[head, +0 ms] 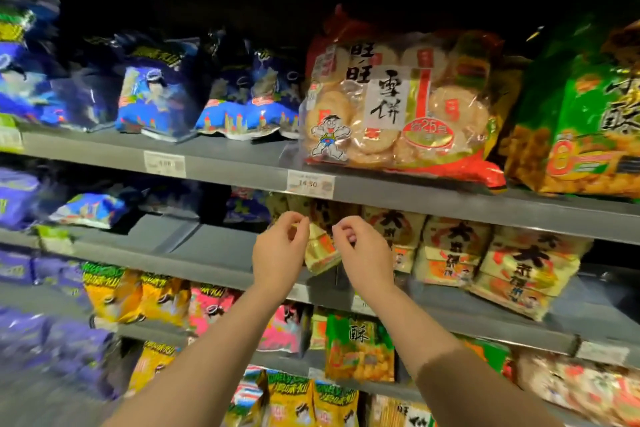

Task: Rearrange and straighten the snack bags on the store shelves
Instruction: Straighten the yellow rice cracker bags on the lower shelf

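A small beige and yellow cracker bag (320, 250) sits tilted at the front edge of the second shelf (214, 253), between my two hands. My left hand (280, 253) pinches its upper left corner with thumb and fingers. At the bag's upper right side, my right hand (363, 255) has its fingers curled in and closed on that edge. More beige cracker bags (453, 253) of the same kind stand in a leaning row to the right. Much of the held bag is hidden behind my hands.
On the shelf above lie a big red rice-cracker bag (401, 104), blue bags (156, 94) to the left and green bags (581, 114) at the right. Left of my hands the second shelf is bare grey. Lower shelves hold yellow, pink (207, 308) and purple bags.
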The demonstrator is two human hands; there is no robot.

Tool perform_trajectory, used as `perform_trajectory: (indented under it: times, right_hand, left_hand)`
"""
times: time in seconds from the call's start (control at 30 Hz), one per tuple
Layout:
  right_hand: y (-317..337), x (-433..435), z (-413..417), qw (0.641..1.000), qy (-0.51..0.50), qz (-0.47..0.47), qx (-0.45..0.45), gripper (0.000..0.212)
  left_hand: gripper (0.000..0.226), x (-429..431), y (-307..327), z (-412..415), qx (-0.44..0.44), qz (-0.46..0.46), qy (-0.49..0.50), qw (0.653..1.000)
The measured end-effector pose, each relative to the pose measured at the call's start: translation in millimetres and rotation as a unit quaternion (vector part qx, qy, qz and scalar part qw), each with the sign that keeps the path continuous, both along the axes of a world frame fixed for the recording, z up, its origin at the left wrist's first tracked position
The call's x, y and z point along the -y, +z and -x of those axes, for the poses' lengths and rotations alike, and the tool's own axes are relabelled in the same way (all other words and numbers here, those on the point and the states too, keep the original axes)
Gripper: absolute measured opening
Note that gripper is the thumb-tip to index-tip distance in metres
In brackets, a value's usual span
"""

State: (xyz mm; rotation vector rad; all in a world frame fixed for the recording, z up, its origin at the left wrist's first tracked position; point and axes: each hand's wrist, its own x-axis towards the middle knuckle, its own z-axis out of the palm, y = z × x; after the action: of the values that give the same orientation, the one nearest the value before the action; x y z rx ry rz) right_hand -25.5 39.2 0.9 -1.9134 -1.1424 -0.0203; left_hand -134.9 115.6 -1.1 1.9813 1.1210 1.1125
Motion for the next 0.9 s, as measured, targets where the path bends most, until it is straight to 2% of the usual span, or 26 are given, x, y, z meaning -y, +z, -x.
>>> perform_trajectory:
  times: [0.17, 0.27, 0.43, 0.53, 0.63, 0.77, 0.9]
  right_hand:
    - [-43.5, -27.8, -7.1, 0.998, 0.000, 0.045, -0.038, 0.026]
    - [-65.4, -42.4, -16.5, 0.995, 0.002, 0.092, -0.042, 0.049]
    - [-95.6, -64.9, -33.0, 0.965, 0.035, 0.163, -0.200, 0.077]
    - [-104.5, -72.8, -35.9, 0.956, 0.038, 0.146, -0.252, 0.078]
    - [-107.0, -79.1, -35.1, 0.950, 0.034, 0.113, -0.288, 0.075]
    - [-103.7, -88.3, -27.8, 0.951, 0.024, 0.094, -0.294, 0.070]
    - [-104.6, -93.6, -18.0, 0.953, 0.018, 0.096, -0.286, 0.064]
  left_hand:
    - [0.032, -29.4, -40.1, -7.4, -0.055, 0.045, -0.016, 0.997]
    - [0.046, -41.0, -59.4, -16.6, -0.059, 0.058, -0.046, 0.995]
    - [0.065, -72.9, -83.7, -45.2, -0.075, 0.126, -0.115, 0.982]
    - [0.061, -89.5, -85.7, -60.7, -0.066, 0.143, -0.078, 0.984]
    - [0.072, -99.1, -81.5, -70.6, -0.083, 0.167, -0.028, 0.982]
    - [0.081, -104.0, -85.9, -78.2, -0.109, 0.166, -0.008, 0.980]
    - [0.073, -101.1, -90.2, -80.6, -0.070, 0.178, -0.023, 0.981]
